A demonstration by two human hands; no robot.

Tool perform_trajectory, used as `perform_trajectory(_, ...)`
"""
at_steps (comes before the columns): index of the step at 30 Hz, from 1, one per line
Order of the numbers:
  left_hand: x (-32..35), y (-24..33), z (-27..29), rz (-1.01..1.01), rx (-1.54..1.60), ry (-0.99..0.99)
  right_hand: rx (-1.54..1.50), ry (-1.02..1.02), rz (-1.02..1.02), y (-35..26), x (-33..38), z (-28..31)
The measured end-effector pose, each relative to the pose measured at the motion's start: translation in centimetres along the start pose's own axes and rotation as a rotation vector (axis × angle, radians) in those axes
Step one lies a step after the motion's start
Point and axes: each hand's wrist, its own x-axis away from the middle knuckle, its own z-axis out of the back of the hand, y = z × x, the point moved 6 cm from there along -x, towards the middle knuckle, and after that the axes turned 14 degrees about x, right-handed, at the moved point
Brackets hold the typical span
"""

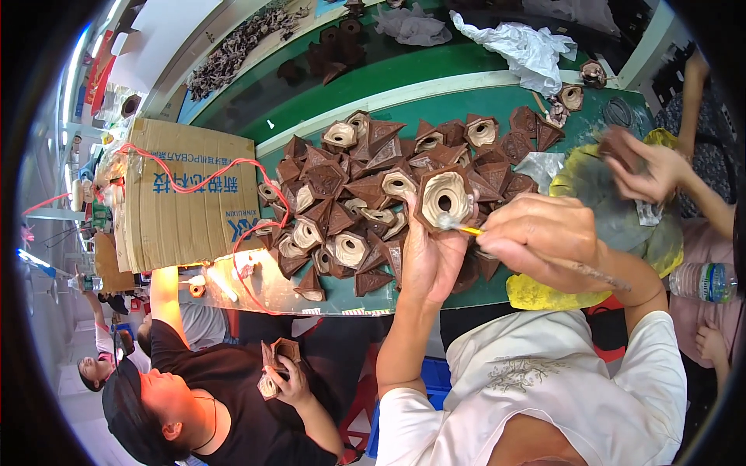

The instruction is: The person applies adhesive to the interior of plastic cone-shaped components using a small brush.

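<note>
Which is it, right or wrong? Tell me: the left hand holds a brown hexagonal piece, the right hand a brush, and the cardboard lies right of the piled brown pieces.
Wrong: the head view shows the cardboard left of the piled brown pieces. The left hand holds the brown hexagonal piece, the right hand the brush.

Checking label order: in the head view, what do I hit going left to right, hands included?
Background bottle → cardboard box → left hand holding a hexagonal piece → right hand → clear plastic bottle.
</note>
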Motion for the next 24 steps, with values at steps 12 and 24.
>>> perform_trajectory(12,0.6,-0.4,-0.6,0.032,-0.062,-0.018,0.061,0.021,0.104,0.2,-0.1,-0.8)
perform_trajectory(24,-1.0,1.1,-1.1,0.020,0.084,0.009,0.207,0.088,0.055,2.0,0.1,1.8)
